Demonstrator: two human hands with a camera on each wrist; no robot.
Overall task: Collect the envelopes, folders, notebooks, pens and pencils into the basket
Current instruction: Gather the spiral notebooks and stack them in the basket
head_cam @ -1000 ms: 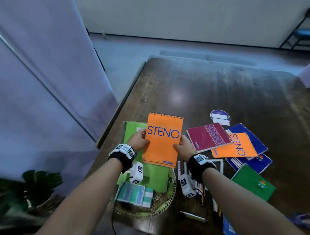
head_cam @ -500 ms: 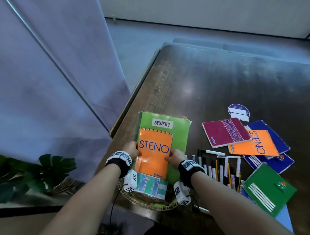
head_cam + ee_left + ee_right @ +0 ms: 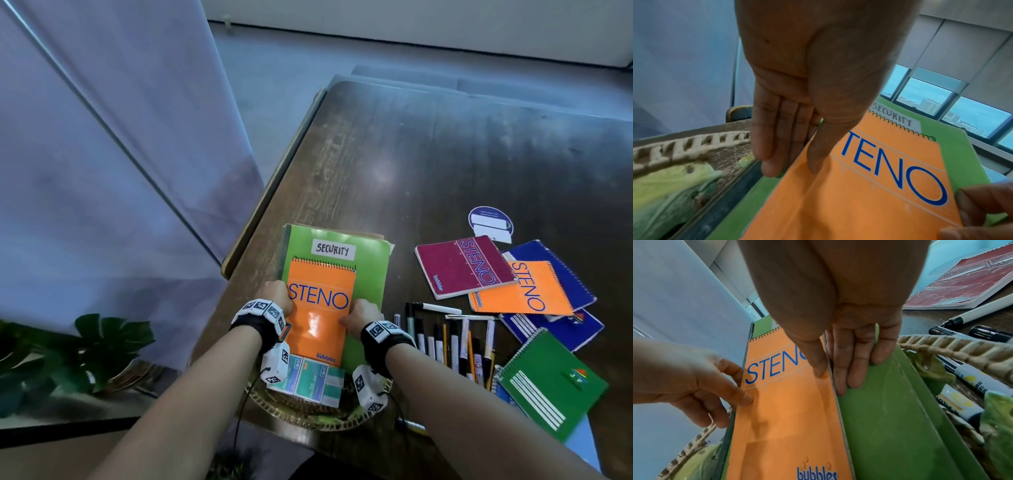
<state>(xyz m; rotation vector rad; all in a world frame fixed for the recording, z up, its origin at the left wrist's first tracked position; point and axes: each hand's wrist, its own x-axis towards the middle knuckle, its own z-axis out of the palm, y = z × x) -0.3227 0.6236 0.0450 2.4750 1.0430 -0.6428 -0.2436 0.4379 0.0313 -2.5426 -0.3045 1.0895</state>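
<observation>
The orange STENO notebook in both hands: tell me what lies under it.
The orange STENO notebook lies on a green folder labelled SECURITY, which leans in the woven basket. Brown sheets show behind the folder's top edge; whatever else sits beneath is covered.

The head camera sits high above the near edge of the bench [image 3: 445,164] and looks forward and steeply down, taking in both forearms, the wicker basket [image 3: 308,413] below them, the orange notebook [image 3: 320,322] and the bench stretching away to the floor beyond. The left wrist camera rides just behind the left hand [image 3: 807,81], very close, facing along the fingers toward windows. The right wrist camera sits equally close behind the right hand [image 3: 849,321], facing along its fingers toward the left hand [image 3: 690,382]. All three views share the orange notebook [image 3: 869,186] lying on the green folder [image 3: 890,418]; each wrist view also catches the basket rim [image 3: 953,345].
</observation>
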